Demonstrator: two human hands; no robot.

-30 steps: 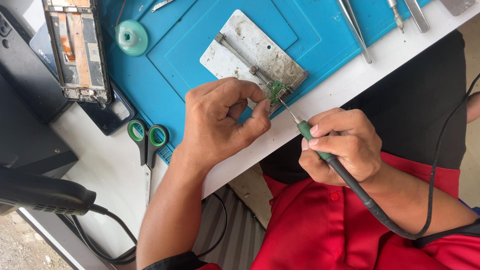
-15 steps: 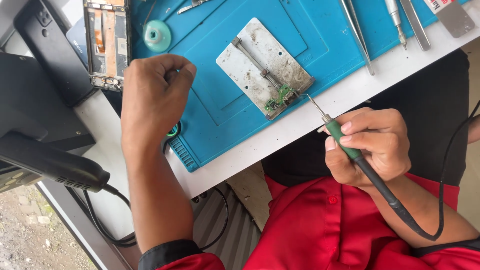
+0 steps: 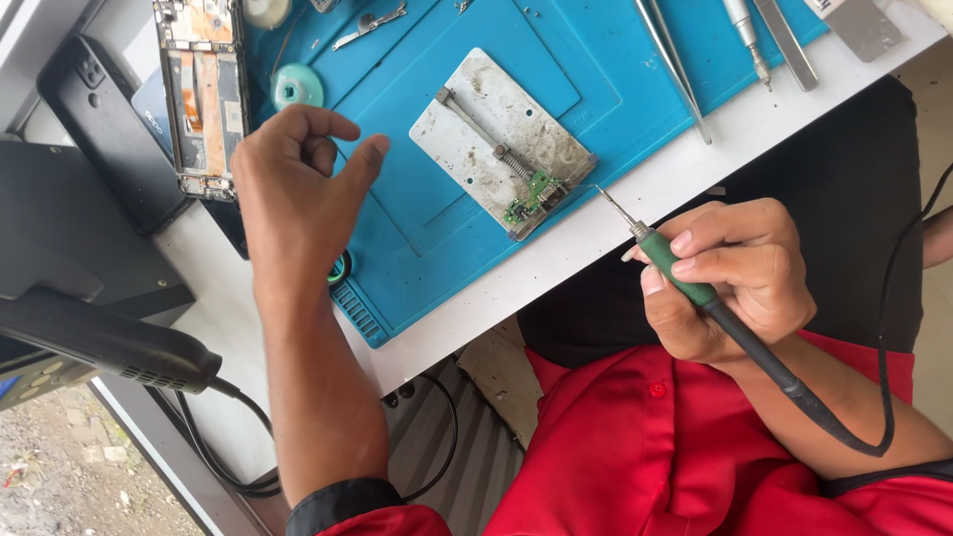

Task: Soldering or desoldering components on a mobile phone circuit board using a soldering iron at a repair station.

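From the head view we see our right hand with its grip closed around a soldering iron, fingers wrapped on the green handle, the fine metal tip pointing up and left and hanging just off the desk edge, near but not touching the small green circuit board. That board sits clamped at the lower corner of a worn grey metal holder plate, which lies on the blue work mat. The iron's black cable loops away to the right over our red shirt. Our left hand hovers above the mat's left part, its grip open and holding nothing, thumb and fingers loosely curled; it covers part of the mat and most of a green-handled tool beneath it, probably scissors, though only a sliver of one ring shows. Just beyond the fingers lie a teal round spool and an opened phone frame with its insides bare, beside a black phone back. Along the mat's far right side rest tweezers and other slim metal tools. At lower left a dark handheld tool with a black cord lies across the desk's corner.
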